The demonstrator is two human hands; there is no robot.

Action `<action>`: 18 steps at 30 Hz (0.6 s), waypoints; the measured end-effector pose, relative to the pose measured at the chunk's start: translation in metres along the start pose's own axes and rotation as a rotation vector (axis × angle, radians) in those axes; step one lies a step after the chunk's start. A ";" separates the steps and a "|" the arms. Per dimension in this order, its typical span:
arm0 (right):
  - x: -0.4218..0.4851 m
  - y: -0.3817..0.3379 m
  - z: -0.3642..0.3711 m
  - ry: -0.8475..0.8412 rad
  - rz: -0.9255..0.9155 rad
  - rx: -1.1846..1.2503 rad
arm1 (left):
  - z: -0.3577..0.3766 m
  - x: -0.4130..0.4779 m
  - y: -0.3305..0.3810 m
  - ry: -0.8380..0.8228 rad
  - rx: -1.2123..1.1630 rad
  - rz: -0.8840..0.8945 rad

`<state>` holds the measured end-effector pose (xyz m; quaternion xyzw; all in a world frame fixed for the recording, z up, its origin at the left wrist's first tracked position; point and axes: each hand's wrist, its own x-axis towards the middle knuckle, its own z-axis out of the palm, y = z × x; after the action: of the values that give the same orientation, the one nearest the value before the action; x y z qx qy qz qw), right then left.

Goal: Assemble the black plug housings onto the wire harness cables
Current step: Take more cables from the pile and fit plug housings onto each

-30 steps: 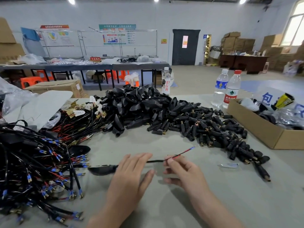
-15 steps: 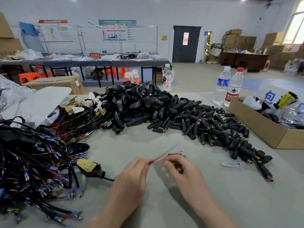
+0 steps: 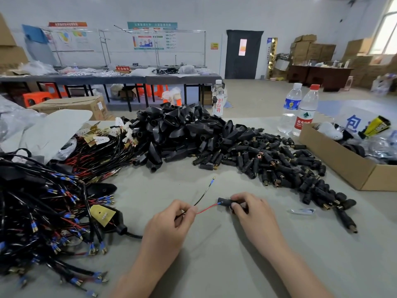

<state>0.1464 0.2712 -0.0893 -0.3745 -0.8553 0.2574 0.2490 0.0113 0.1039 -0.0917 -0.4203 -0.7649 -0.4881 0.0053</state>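
as right hand (image 3: 254, 210) grips plug housing (image 3: 224, 202), cardboard box (image 3: 335, 161) holds clear bags (image 3: 379, 145)

White wall (image 3: 193, 11) at the back, dark door (image 3: 242, 59) near centre, posters (image 3: 150, 38) hanging to its left. Daylight comes through a window (image 3: 386, 29) top right, above stacked cartons (image 3: 309, 50) and a brown desk (image 3: 328, 75). A long grey bench (image 3: 107, 79) runs along the left, orange stools (image 3: 34, 97) beneath, on a pale floor (image 3: 257, 93).
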 end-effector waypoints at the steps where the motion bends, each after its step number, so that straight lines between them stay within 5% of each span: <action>1: 0.000 0.001 0.000 -0.009 0.004 0.018 | 0.000 0.000 -0.001 0.016 -0.039 -0.021; 5: -0.001 0.003 0.000 -0.022 -0.039 0.003 | 0.000 0.002 -0.005 0.081 -0.067 -0.042; 11: 0.000 0.006 -0.006 0.006 0.076 0.451 | -0.001 0.003 -0.007 0.108 -0.101 -0.025; 18: -0.002 0.004 -0.009 -0.003 0.069 0.569 | -0.002 0.002 -0.005 0.097 -0.133 -0.032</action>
<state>0.1552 0.2746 -0.0852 -0.3179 -0.7360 0.4958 0.3337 0.0058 0.1025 -0.0937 -0.3833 -0.7363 -0.5576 0.0070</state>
